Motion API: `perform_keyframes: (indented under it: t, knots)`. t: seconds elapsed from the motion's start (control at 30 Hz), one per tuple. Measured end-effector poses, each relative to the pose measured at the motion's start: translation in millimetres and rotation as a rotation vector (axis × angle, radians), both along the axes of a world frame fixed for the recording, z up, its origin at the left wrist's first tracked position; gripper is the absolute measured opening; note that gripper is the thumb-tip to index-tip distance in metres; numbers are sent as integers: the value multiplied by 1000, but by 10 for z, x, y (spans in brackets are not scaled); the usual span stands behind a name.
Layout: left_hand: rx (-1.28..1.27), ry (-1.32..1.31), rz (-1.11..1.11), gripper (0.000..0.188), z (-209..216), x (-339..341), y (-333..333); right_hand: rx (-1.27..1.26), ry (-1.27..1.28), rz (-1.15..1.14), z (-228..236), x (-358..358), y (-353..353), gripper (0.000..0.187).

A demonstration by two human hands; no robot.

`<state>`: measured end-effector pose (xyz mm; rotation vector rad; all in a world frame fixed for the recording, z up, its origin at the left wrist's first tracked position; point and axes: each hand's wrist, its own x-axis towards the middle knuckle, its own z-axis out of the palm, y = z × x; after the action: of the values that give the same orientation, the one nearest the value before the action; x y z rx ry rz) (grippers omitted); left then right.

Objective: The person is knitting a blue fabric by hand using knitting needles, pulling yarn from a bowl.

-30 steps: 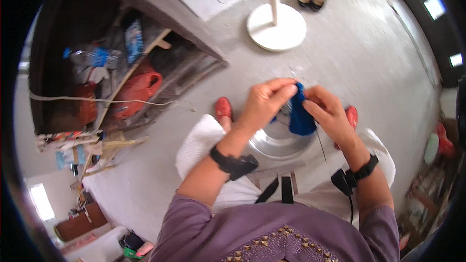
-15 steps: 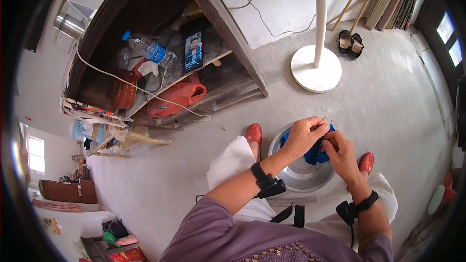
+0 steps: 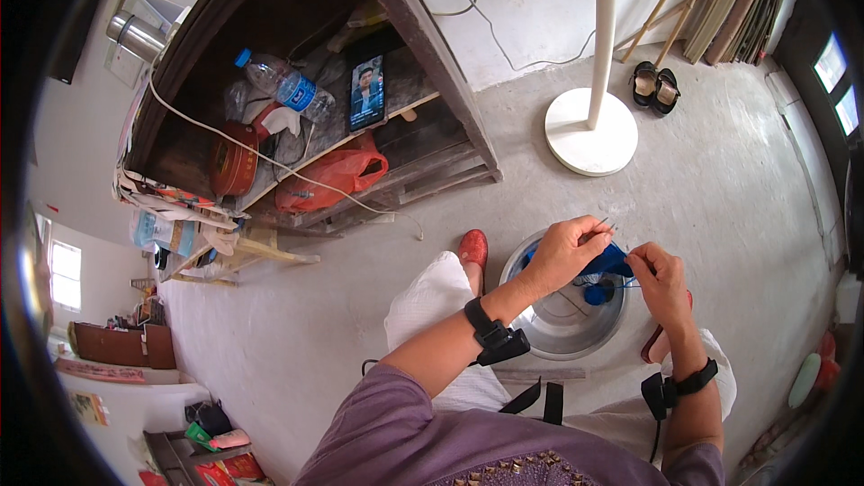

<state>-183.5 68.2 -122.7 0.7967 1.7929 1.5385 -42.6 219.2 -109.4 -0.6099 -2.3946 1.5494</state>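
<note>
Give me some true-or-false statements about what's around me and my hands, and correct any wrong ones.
1. Vivid blue fabric shows between the left hand and right hand. True.
2. The clear plastic bottle with a blue cap stands upright. False: the bottle lies on its side.
3. The black rectangular phone has a lit screen. True.
4. Both shoes on the feet are green. False: the worn shoes are red.
5. The basin is round, silver-coloured metal. True.

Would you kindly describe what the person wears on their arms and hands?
Left hand and right hand are ungloved. Purple sleeves end near the elbows. Each wrist has a black strap and boxy module; a black cable hangs from the right module.
</note>
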Motion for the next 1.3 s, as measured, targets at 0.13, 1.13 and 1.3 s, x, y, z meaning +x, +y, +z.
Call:
perform_keyframes:
  t: [0.13, 1.13, 1.3]
  knots:
    - [69, -87, -5, 22, -40, 14, 0, 26, -19, 6, -2, 11, 29, 12]
    - [93, -133, -246, 16, 38, 89, -4, -171, 133, 3, 51, -6, -47, 3]
    - [89, -156, -225, 17, 86, 98, 7, -93, 139, 2, 106, 4, -73, 2]
